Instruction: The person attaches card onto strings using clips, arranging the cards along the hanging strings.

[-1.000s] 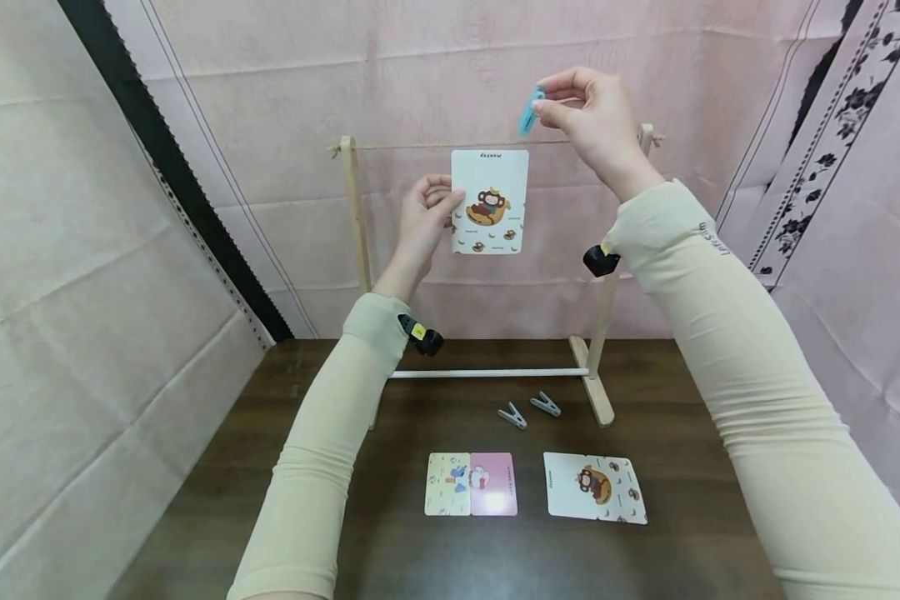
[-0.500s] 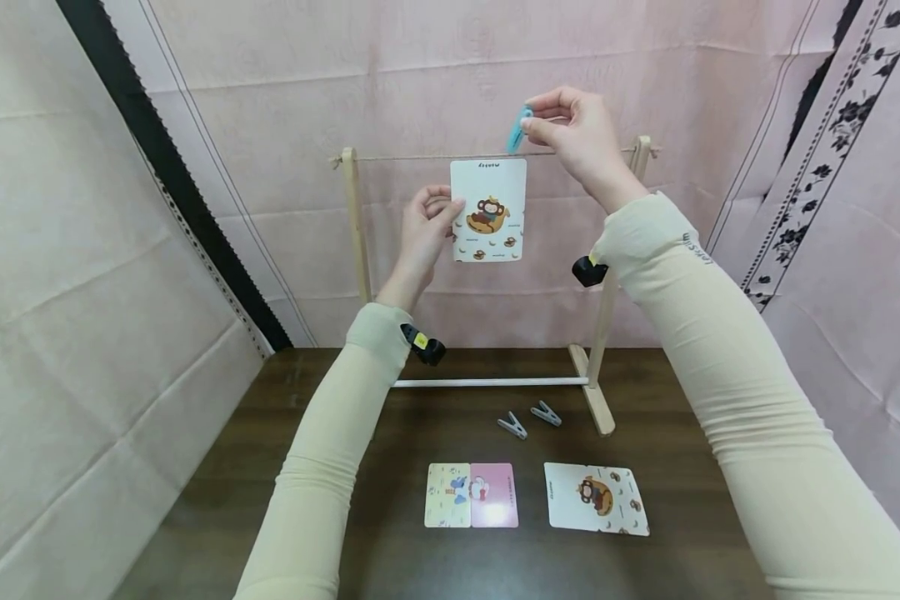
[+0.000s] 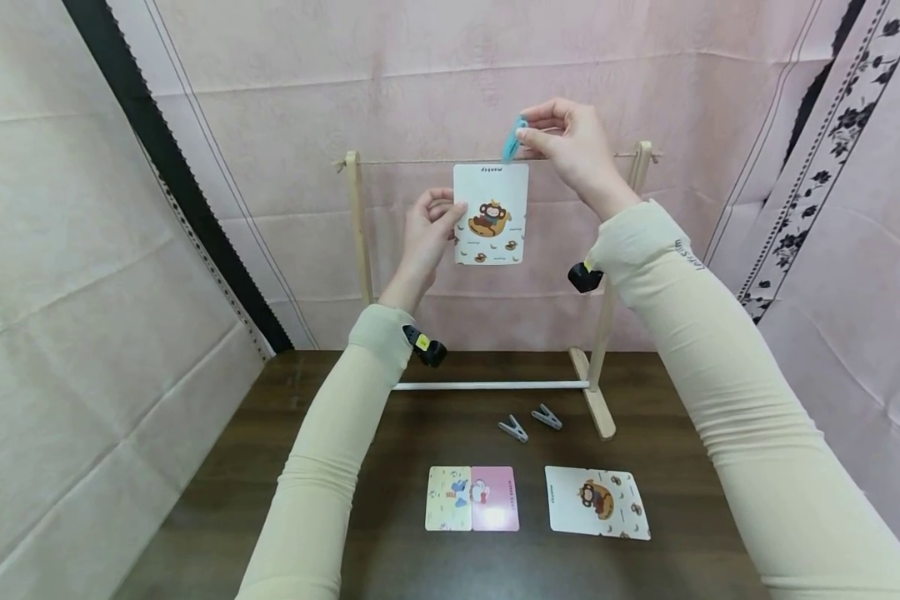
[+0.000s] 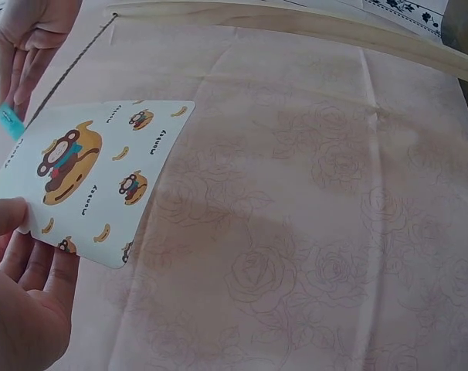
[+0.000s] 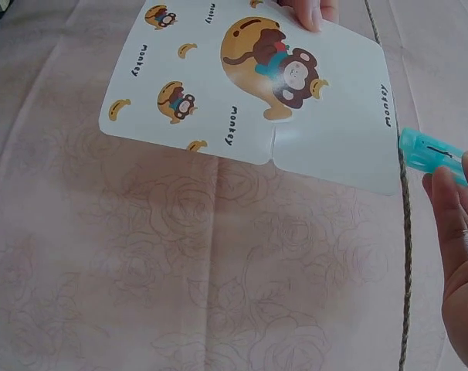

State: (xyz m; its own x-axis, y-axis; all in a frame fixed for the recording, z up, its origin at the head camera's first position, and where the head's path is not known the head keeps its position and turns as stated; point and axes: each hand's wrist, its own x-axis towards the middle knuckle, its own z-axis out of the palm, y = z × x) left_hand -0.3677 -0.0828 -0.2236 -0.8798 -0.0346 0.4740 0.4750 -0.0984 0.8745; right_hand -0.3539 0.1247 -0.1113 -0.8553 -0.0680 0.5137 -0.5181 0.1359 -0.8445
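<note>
A white card with a monkey picture hangs upright between thumb and fingers of my left hand, which pinches its left edge. The card's top edge lies right at the twine line. Above its top right corner, my right hand pinches a blue clothespin. In the right wrist view the clothespin's tip is at the twine beside the card's corner. The left wrist view shows the card in front of the left fingers, with the clothespin at its far corner.
A wooden frame with a white crossbar holds the twine. Two grey clothespins lie on the dark table. Nearer lie a yellow and pink card and another monkey card. Pink cloth hangs behind.
My right hand has come down and left with the blue clothespin, from above the twine to the card's top edge. The left hand still holds the card at the line.
</note>
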